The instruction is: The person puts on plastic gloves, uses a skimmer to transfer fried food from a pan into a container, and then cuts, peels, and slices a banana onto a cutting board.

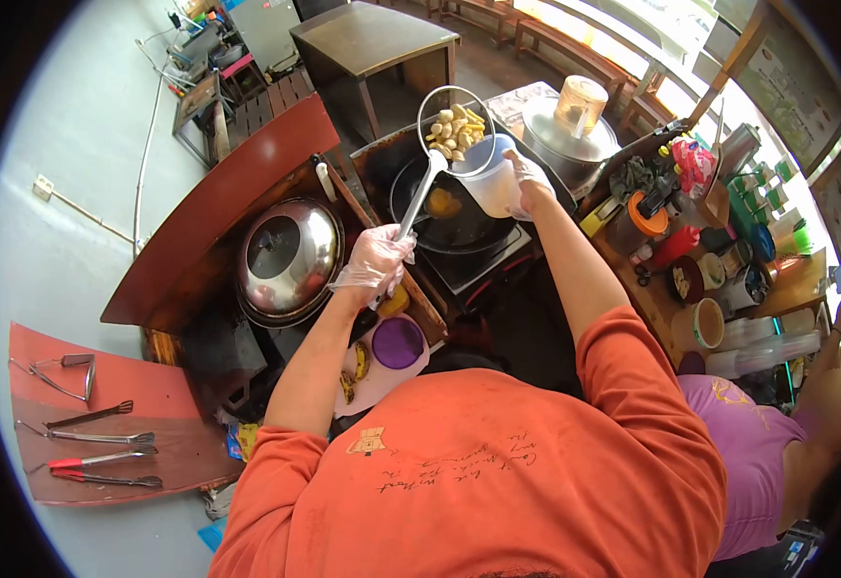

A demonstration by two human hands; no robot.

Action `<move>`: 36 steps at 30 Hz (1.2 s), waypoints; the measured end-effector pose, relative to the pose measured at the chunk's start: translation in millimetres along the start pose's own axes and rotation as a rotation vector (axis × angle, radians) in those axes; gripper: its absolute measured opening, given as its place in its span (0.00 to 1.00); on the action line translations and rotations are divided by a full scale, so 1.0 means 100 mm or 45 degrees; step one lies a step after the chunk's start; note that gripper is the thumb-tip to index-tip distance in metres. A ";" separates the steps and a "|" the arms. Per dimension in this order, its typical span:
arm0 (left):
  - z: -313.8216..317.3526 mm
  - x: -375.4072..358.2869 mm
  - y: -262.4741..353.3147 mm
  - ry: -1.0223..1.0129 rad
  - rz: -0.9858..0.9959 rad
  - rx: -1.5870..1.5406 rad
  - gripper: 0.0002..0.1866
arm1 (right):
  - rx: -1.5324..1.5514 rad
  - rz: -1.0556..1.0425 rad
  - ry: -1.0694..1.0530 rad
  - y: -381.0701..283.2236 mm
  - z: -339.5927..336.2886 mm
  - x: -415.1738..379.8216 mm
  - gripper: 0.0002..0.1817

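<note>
My left hand (379,258), in a clear plastic glove, is wrapped round the handle of a wire strainer (422,197). Pale, chunky food pieces (454,132) lie in the strainer's basket. In my gloved right hand (528,185) is a translucent plastic container (490,185), its mouth tilted toward the strainer and right at the basket's rim. Below both is a dark wok (454,237) on the stove, with a yellow-brown piece (443,202) in it.
A domed metal lid (290,255) covers a pan on the left. Beyond my right hand stands a lidded aluminium pot (575,144). A purple tub (397,342) and bananas (355,366) sit near my body. Jars crowd the right counter; a person in a purple shirt (738,453) is beside me.
</note>
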State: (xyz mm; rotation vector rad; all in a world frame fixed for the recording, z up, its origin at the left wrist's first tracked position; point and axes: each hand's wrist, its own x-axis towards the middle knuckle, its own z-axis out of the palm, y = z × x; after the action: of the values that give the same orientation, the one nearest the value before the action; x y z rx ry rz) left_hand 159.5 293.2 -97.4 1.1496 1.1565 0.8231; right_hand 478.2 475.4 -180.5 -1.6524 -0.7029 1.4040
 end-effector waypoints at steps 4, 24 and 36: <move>-0.01 0.01 -0.06 0.065 0.190 0.344 0.07 | 0.169 0.072 0.091 -0.11 0.23 -0.47 0.31; -0.06 -0.42 0.14 0.069 -0.048 -0.282 0.07 | 0.439 -0.193 -0.182 0.59 -0.34 -0.84 0.42; 0.06 -0.09 -0.66 0.012 -0.207 -0.310 0.12 | 1.296 -0.860 -0.437 1.39 -0.85 -1.51 0.47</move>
State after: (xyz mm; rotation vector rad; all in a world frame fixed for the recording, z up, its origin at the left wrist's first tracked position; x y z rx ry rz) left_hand 158.9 266.3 -159.0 0.8412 1.1080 0.8186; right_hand 514.3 259.9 -222.5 -0.3319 -0.5059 1.2045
